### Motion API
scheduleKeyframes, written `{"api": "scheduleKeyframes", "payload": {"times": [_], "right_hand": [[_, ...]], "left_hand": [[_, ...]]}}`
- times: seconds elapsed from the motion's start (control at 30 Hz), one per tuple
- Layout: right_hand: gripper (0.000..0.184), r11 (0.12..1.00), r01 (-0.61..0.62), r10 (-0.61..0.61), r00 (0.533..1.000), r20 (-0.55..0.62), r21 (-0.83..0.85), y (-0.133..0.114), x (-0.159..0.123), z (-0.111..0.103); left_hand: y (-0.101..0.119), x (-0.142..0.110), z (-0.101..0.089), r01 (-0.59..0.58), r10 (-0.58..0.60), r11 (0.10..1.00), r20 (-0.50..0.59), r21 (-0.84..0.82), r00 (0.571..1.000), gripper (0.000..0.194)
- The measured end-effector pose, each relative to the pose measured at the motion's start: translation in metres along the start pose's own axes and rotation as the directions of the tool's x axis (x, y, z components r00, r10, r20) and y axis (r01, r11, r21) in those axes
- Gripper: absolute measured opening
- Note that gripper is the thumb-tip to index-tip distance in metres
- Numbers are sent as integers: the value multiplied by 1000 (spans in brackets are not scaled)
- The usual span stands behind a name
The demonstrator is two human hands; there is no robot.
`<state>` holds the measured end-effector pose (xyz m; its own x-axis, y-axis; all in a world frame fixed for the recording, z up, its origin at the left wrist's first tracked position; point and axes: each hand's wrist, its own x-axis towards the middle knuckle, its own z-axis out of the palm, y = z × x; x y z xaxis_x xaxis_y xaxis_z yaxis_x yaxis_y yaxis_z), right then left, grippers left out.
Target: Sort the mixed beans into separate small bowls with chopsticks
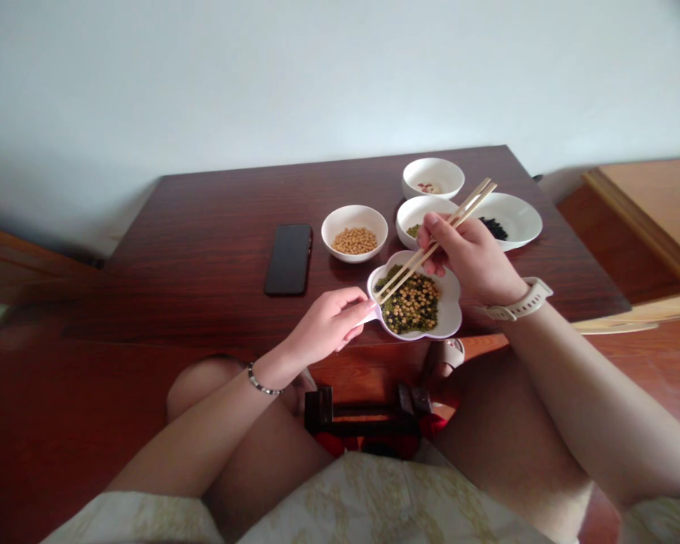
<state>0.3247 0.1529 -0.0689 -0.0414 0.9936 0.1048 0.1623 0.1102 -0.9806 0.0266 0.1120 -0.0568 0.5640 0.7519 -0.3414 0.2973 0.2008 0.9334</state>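
A white flower-shaped bowl with a handle (452, 308) stands at the table's front edge, holding mixed yellow, green and black beans (411, 302). My left hand (334, 317) is closed around its short handle. In my right hand (470, 253) is a pair of wooden chopsticks (411, 270), slanting down to the left with the tips at the bowl's left side, near the handle. Whether the tips pinch a bean is too small to tell. Just behind my right hand, a white bowl of green beans (422, 205) is partly covered by it.
A white bowl of yellow beans (355, 214) sits left of centre, beside a black phone (289, 259). Farther back are a bowl with a few reddish and pale pieces (434, 168) and a white dish with black beans (524, 219). The dark wooden table (215, 227) meets a pale wall.
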Motion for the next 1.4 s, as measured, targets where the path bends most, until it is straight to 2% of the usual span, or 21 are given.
{"api": "scheduleKeyframes", "payload": {"times": [0.6, 1.1, 1.4], "right_hand": [[76, 1000, 1, -2, 1000, -9, -15, 1, 0, 0], [77, 1000, -7, 7, 1000, -1, -4, 3, 2, -3], [75, 1000, -16, 16, 1000, 8, 0, 4, 1, -5]], "left_hand": [[-12, 2, -1, -14, 14, 1000, 25, -15, 1000, 33], [-3, 0, 0, 12, -12, 1000, 8, -8, 1000, 42], [-10, 1, -1, -14, 15, 1000, 19, -17, 1000, 39]]}}
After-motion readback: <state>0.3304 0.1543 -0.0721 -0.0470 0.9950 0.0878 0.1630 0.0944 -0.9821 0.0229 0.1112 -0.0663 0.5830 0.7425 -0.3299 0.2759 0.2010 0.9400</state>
